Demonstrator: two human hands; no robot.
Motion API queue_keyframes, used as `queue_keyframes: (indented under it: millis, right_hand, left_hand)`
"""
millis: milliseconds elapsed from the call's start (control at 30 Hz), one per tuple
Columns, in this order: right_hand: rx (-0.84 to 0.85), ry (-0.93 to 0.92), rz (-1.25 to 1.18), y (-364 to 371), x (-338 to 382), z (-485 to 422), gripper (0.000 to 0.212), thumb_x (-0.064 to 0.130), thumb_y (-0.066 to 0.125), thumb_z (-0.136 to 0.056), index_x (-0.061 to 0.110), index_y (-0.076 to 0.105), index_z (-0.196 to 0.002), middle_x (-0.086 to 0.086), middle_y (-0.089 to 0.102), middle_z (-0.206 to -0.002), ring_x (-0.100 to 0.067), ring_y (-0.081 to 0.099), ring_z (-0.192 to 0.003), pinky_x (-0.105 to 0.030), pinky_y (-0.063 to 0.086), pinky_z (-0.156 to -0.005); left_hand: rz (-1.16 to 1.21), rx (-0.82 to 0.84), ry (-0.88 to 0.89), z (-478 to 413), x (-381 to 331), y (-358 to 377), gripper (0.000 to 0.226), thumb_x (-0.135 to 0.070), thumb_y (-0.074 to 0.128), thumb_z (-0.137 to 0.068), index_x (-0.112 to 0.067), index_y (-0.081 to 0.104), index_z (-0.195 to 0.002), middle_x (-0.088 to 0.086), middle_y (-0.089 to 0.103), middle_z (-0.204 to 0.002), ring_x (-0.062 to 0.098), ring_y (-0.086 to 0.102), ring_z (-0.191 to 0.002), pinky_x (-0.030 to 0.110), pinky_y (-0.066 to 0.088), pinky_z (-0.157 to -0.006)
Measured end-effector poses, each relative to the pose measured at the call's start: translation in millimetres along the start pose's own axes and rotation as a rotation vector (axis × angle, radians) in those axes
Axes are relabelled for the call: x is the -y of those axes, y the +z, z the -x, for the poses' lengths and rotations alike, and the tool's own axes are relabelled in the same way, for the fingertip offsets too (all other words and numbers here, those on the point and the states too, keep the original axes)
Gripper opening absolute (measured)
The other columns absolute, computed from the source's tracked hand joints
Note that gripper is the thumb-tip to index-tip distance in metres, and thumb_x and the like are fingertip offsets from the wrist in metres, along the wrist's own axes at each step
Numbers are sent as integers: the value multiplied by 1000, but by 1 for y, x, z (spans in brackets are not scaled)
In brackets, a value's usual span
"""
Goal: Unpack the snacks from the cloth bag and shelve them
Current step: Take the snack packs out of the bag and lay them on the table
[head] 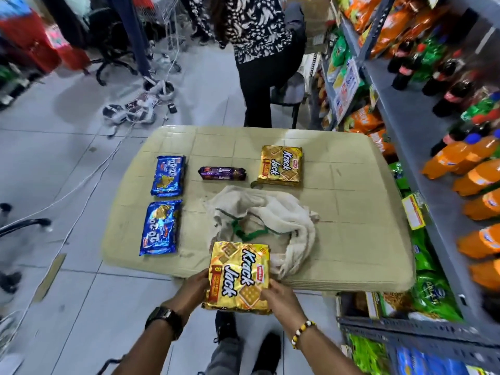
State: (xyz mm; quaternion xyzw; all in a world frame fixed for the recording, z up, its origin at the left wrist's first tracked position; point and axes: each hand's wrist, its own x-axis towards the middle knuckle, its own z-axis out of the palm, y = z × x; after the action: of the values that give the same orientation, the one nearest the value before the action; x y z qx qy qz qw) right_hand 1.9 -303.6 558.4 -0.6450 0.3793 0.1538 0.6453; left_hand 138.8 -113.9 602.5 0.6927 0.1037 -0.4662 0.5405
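Observation:
A gold Krack Jack biscuit pack (239, 274) hangs over the near edge of the beige table (351, 212). My left hand (193, 289) grips its left side and my right hand (278, 296) grips its lower right corner. Just behind it lies the crumpled white cloth bag (270, 212) with a green drawstring. On the table also lie a second Krack Jack pack (280, 165), a purple biscuit roll (222, 173) and two blue 20-20 biscuit packs (169, 175) (161, 227).
A grey metal shelf rack (422, 147) runs along the right, with cola and orange soda bottles (470, 158) and chip bags. A person in a patterned top (257, 50) stands behind the table. Cables and an office chair base (113, 66) lie on the tiled floor at left.

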Motion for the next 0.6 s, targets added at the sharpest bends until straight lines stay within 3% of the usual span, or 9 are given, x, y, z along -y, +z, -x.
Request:
queue_keyframes:
  millis: [67, 267, 433, 500, 600]
  right_hand:
    - [33, -23, 28, 9, 11, -3, 43, 35, 56, -64, 36, 70, -105, 17, 75, -96, -12, 69, -94, -40, 56, -89]
    - [111, -125, 45, 41, 52, -16, 38, 33, 56, -72, 38, 70, -107, 17, 76, -97, -5, 71, -90, -29, 56, -78]
    - [67, -201, 49, 45, 87, -27, 27, 27, 60, -79, 28, 73, -102, 7, 77, -98, -16, 71, -95, -42, 57, -89]
    - [26, -242, 27, 37, 102, -27, 29, 29, 60, -77, 32, 73, -102, 8, 77, -98, -14, 71, -94, -42, 57, -88]
    - [-43, -266, -33, 14, 116, -28, 30, 27, 59, -79, 33, 72, -105, 9, 76, -100, -15, 71, -95, -41, 58, -87]
  left_hand:
    - [13, -13, 27, 8, -2, -11, 41, -13, 55, -79, -25, 73, -113, 2, 77, -107, 21, 74, -97, 27, 59, -69]
    - [93, -142, 114, 22, -7, -47, 42, -4, 45, -87, -23, 71, -116, 5, 77, -107, 25, 74, -98, 36, 58, -84]
    - [204, -190, 171, 11, -27, -60, 44, 2, 41, -91, -18, 68, -119, 13, 74, -114, 32, 72, -102, 42, 57, -87]
    - [206, -194, 183, 2, -42, -57, 46, 3, 38, -92, -18, 63, -123, 13, 73, -111, 27, 73, -94, 33, 59, -74]
    - [150, -155, 222, -15, -68, -38, 46, 0, 36, -93, -25, 65, -117, 4, 77, -91, 8, 70, -61, 16, 49, -45]
